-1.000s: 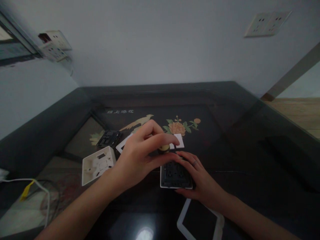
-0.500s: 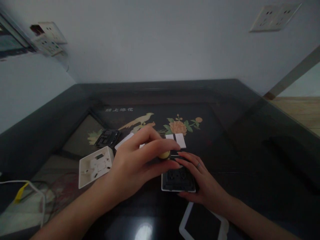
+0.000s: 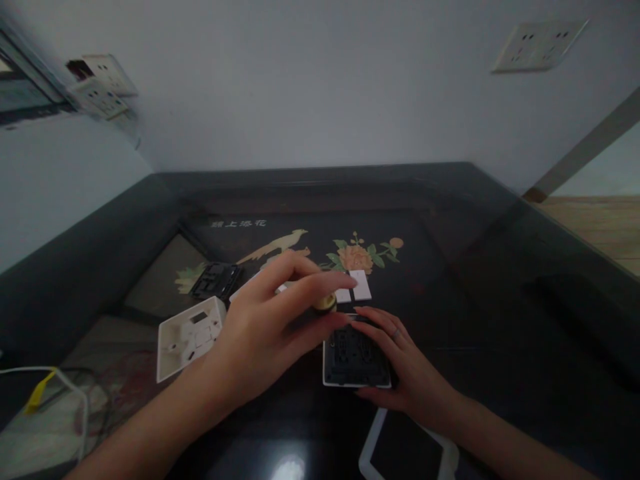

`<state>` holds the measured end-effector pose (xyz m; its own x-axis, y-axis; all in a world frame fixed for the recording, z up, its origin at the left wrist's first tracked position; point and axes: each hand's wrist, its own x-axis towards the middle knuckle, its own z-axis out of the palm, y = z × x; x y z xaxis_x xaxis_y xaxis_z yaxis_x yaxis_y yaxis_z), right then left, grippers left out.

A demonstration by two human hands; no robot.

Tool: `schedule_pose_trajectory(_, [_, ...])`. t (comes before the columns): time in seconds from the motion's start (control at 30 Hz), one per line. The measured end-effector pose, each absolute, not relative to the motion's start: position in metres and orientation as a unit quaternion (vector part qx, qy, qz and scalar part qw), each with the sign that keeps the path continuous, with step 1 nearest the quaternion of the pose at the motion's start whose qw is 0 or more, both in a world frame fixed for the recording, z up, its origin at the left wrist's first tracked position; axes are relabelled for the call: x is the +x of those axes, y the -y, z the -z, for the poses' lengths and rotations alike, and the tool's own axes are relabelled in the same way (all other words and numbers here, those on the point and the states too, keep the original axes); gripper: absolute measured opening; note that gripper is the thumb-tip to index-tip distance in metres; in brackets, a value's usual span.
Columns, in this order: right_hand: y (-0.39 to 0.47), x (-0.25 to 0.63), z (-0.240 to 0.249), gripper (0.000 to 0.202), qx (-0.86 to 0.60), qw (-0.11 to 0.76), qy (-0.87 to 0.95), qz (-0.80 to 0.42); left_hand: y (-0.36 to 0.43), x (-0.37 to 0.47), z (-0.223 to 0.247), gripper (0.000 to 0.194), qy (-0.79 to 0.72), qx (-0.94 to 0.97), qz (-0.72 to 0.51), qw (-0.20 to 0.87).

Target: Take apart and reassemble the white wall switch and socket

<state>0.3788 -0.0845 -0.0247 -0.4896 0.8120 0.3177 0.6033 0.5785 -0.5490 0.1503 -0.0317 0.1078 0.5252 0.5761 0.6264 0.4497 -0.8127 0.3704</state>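
My left hand point(image 3: 277, 310) is closed, thumb and fingers pinching a short yellow screwdriver point(image 3: 326, 303); only its rounded handle end shows, and the shaft is hidden. It hovers over the upper left corner of a switch panel point(image 3: 356, 357), which lies with its black back up and a white rim around it. My right hand point(image 3: 393, 353) grips this panel from the right, fingers on its far edge and thumb on the near edge. Just beyond the panel lie two white rocker covers point(image 3: 360, 285), partly behind my left fingers.
A white back box point(image 3: 173, 343) sits left of my left forearm, with a second black switch back point(image 3: 216, 280) behind it. A white frame point(image 3: 370, 443) lies by my right wrist. Cables with a yellow tag point(image 3: 40, 392) run at far left. The dark tabletop point(image 3: 480, 320) meets the wall.
My left hand has drawn slightly left with the screwdriver, and its handle has tilted. More of the panel's back shows. My right hand keeps its hold; the view has shifted slightly.
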Motion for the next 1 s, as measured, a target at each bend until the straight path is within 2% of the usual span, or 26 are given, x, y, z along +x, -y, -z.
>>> schedule_pose_trajectory(0.1, [0.085,0.379,0.024,0.078,-0.421,0.278,0.843,-0.188,0.034,0.144,-0.117,0.043,-0.293,0.888,-0.315,0.163])
schedule_pose_trajectory(0.17, [0.085,0.379,0.024,0.078,-0.422,0.276,0.842,-0.191,0.035,0.141,-0.12,0.048,-0.276,0.895,-0.285,0.202])
schedule_pose_trajectory(0.23, [0.084,0.379,0.025,0.079,-0.421,0.277,0.842,-0.191,0.035,0.141,-0.118,0.041,-0.263,0.895,-0.304,0.194])
schedule_pose_trajectory(0.33, [0.084,0.38,0.026,0.08,-0.42,0.282,0.842,-0.187,0.033,0.148,-0.11,0.019,-0.262,0.879,-0.382,0.112])
schedule_pose_trajectory(0.4, [0.084,0.381,0.026,0.079,-0.421,0.281,0.842,-0.187,0.032,0.152,-0.107,0.013,-0.271,0.874,-0.396,0.076])
schedule_pose_trajectory(0.53, [0.084,0.381,0.024,0.078,-0.419,0.276,0.844,-0.189,0.032,0.147,-0.115,0.041,-0.294,0.884,-0.329,0.152])
schedule_pose_trajectory(0.6, [0.085,0.381,0.023,0.077,-0.419,0.277,0.843,-0.192,0.032,0.141,-0.12,0.048,-0.283,0.892,-0.29,0.199])
schedule_pose_trajectory(0.7, [0.085,0.381,0.022,0.076,-0.422,0.271,0.842,-0.199,0.03,0.138,-0.12,0.042,-0.273,0.897,-0.284,0.201])
schedule_pose_trajectory(0.87, [0.085,0.38,0.021,0.075,-0.422,0.273,0.843,-0.194,0.028,0.146,-0.109,0.019,-0.276,0.874,-0.383,0.116])
schedule_pose_trajectory(0.93, [0.085,0.38,0.022,0.076,-0.421,0.272,0.844,-0.19,0.029,0.148,-0.11,0.023,-0.281,0.878,-0.371,0.115])
schedule_pose_trajectory(1.0, [0.085,0.38,0.022,0.076,-0.421,0.272,0.845,-0.189,0.031,0.146,-0.114,0.036,-0.29,0.882,-0.339,0.15])
